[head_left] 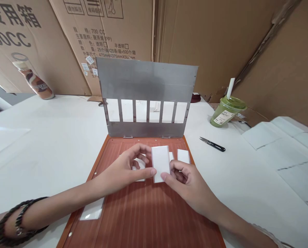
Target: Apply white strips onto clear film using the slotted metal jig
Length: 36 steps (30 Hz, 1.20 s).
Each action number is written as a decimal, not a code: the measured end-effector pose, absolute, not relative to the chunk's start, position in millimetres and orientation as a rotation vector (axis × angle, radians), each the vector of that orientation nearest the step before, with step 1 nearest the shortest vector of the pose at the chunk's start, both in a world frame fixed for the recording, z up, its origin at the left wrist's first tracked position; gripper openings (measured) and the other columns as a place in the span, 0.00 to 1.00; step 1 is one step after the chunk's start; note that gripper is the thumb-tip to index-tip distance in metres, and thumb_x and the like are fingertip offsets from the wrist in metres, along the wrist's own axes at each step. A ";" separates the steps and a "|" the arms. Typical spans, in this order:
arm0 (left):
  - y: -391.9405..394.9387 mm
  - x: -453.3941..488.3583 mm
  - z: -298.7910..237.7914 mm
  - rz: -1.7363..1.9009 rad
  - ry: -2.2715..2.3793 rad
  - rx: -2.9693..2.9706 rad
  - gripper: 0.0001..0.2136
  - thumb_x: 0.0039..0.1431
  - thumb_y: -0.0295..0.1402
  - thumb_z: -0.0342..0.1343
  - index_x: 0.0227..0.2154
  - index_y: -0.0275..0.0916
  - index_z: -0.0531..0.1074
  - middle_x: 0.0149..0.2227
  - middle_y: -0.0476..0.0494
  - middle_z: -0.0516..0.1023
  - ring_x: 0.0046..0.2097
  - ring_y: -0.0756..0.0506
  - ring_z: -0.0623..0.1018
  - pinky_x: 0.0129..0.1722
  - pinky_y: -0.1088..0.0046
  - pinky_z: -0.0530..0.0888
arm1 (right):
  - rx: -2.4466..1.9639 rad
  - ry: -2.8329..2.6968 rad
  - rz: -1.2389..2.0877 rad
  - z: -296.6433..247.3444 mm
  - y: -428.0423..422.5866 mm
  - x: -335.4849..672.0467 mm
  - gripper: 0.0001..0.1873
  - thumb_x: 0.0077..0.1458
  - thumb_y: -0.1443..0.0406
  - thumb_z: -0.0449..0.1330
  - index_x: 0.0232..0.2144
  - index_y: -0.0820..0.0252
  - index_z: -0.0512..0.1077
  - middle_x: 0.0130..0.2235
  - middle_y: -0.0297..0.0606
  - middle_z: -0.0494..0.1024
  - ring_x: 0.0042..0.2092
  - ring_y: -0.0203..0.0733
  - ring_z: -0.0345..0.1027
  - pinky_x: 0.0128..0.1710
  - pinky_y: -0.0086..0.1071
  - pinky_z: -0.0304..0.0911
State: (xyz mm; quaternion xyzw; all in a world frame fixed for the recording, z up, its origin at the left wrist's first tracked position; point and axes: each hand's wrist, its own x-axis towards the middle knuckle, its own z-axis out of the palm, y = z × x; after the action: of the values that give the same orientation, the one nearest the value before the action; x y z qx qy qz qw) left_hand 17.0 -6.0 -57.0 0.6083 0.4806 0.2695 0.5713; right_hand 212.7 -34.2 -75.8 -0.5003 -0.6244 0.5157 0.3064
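A small white card in a clear sleeve [160,162] stands nearly upright above the brown board [143,210]. My right hand [187,179] pinches its lower right corner, thumb in front and fingers curled behind. At its left edge, my left hand [134,165] holds it between the thumb and fingertips. Behind my left fingers lies another white card [142,168], partly covered. A white card [183,156] rests at the board's upper right, and a sliver of one more [171,156] shows beside the held card. Below my left forearm is a clear-edged white piece [93,208].
A grey metal plate [148,82] with a row of rectangular openings stands hinged at the board's far edge. Black thread snips [212,144] and a green drink cup [227,110] are to the right. A bottle [37,82] stands far left. Cardboard boxes [195,34] wall the back.
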 end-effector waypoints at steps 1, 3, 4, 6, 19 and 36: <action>-6.4 17.5 -57.1 0.574 1.131 1.457 0.13 0.50 0.39 0.62 0.37 0.42 0.68 0.37 0.50 0.71 0.34 0.49 0.68 0.35 0.71 0.66 | -1.329 -1.627 1.347 -75.8 -33.1 213.0 0.20 0.55 0.58 0.57 0.20 0.57 0.53 0.21 0.27 0.53 0.24 0.32 0.46 0.24 0.29 0.46; -6.9 18.2 -56.9 0.514 1.144 1.532 0.10 0.51 0.41 0.60 0.33 0.41 0.71 0.34 0.50 0.72 0.32 0.49 0.68 0.35 0.70 0.65 | -1.325 -1.594 1.334 -75.9 -31.6 213.9 0.20 0.56 0.57 0.57 0.20 0.57 0.54 0.21 0.27 0.53 0.24 0.32 0.46 0.23 0.29 0.46; -7.1 18.5 -56.8 0.515 1.150 1.568 0.10 0.51 0.42 0.59 0.31 0.41 0.71 0.35 0.49 0.72 0.32 0.48 0.68 0.36 0.69 0.64 | -1.320 -1.582 1.333 -75.8 -31.1 214.5 0.20 0.56 0.56 0.57 0.20 0.57 0.55 0.21 0.27 0.53 0.24 0.32 0.46 0.23 0.29 0.46; -7.4 19.1 -56.6 0.541 1.153 1.620 0.10 0.52 0.43 0.58 0.31 0.42 0.72 0.38 0.48 0.74 0.34 0.47 0.69 0.37 0.67 0.64 | -1.310 -1.562 1.334 -75.6 -30.9 215.6 0.19 0.56 0.55 0.57 0.21 0.58 0.57 0.21 0.27 0.53 0.24 0.32 0.46 0.23 0.28 0.46; 1.5 12.9 -52.6 0.770 1.012 1.383 0.09 0.60 0.41 0.55 0.31 0.43 0.73 0.36 0.49 0.72 0.39 0.49 0.70 0.41 0.73 0.67 | -1.227 -1.570 1.523 -74.7 -35.8 214.1 0.20 0.56 0.57 0.59 0.20 0.58 0.55 0.21 0.26 0.51 0.24 0.31 0.45 0.23 0.28 0.45; 6.9 11.2 -63.0 0.696 0.876 1.190 0.10 0.59 0.39 0.57 0.27 0.39 0.74 0.34 0.49 0.70 0.38 0.49 0.71 0.41 0.71 0.67 | -1.231 -1.585 1.519 -76.1 -37.2 215.9 0.20 0.56 0.61 0.59 0.20 0.58 0.53 0.21 0.25 0.50 0.24 0.30 0.44 0.23 0.28 0.44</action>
State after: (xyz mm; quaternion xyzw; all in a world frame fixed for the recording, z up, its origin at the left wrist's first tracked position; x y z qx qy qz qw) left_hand 11.2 6.9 -63.0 0.5309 0.3909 0.3106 0.6847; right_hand 215.9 -37.2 -76.1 -0.4656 -0.5991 0.5743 0.3073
